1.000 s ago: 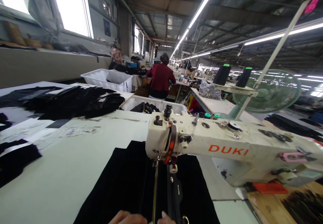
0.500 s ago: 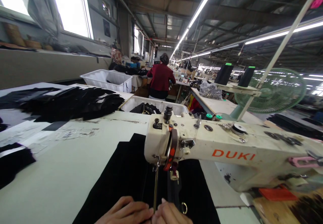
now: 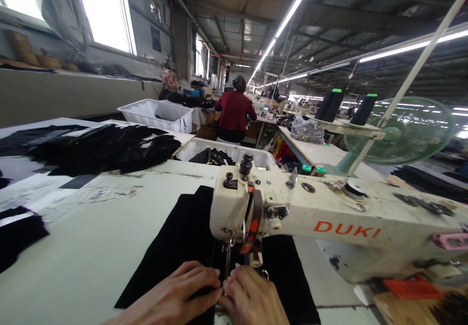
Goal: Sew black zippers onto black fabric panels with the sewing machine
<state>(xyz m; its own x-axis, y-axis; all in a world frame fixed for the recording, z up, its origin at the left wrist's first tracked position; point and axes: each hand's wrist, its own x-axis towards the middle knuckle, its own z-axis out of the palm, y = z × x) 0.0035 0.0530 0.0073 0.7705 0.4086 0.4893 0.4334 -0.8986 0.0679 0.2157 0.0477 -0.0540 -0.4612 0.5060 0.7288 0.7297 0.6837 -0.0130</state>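
Black fabric (image 3: 175,242) lies flat under the head of a cream sewing machine (image 3: 234,203) marked DUKI. Below the needle area runs a narrow gold-coloured strip that looks like a metal zipper (image 3: 228,261). My left hand (image 3: 190,286) has its fingers bent and pressed together on the fabric at the strip's left side. From the right, my right hand (image 3: 252,295) pinches the fabric by the strip, its fingertips almost meeting the left ones. A gold ring (image 3: 265,274) shows just behind the right hand. The fingers hide the strip's near end.
Stacked black pieces (image 3: 102,149) cover the table's far left. White bins (image 3: 157,115) stand beyond it. Black thread cones (image 3: 329,106) sit on a stand beside a green fan (image 3: 402,130). A person in a dark red top (image 3: 236,110) sits ahead, facing away.
Both hands have moved forward, closer to the needle. The fabric has slid forward with them under the machine head, and less of the gold strip shows. The view has shifted slightly.
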